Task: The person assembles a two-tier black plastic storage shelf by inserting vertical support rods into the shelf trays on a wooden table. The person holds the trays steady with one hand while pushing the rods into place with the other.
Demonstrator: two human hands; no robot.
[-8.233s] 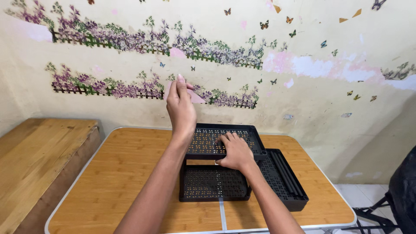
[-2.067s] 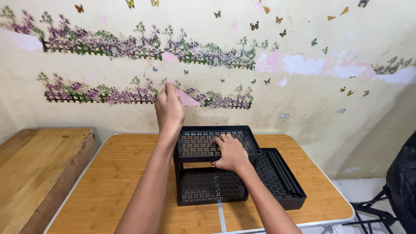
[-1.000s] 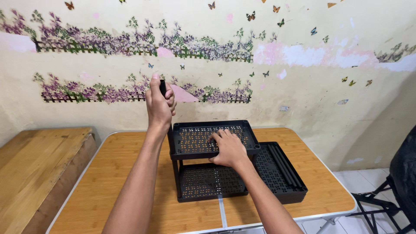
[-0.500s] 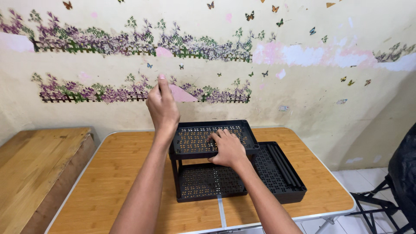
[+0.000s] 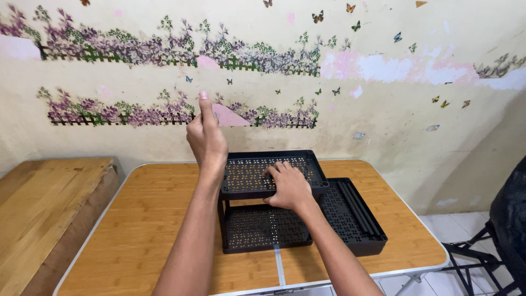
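Head view, left hand: the left hand (image 5: 207, 141) is raised above the left end of the rack, fingers curled into a loose fist with one finger sticking straight up. Can't tell if it's pinching anything, so calling that unclear.
Head view, right hand: the right hand (image 5: 289, 186) lies flat on the top shelf (image 5: 257, 174), fingers spread fairly wide and pressing down, not wrapped around anything.
Head view, rack: a black perforated plastic rack, the top shelf sitting on short posts over the bottom shelf (image 5: 263, 229). It stands around the middle of the folding table (image 5: 137, 230), a bit closer to the back edge.
Head view, spare tray: a third black tray (image 5: 353, 216) lies flat just to the right of the rack, touching it or nearly so, with a few black rods (image 5: 359, 208) lying in it, towards the right edge of the table.
Head view, around it: a wooden bench (image 5: 44, 203) sits off the left edge, a wall with flower and butterfly stickers (image 5: 263, 60) runs behind, and a dark chair (image 5: 504, 230) is at far right.
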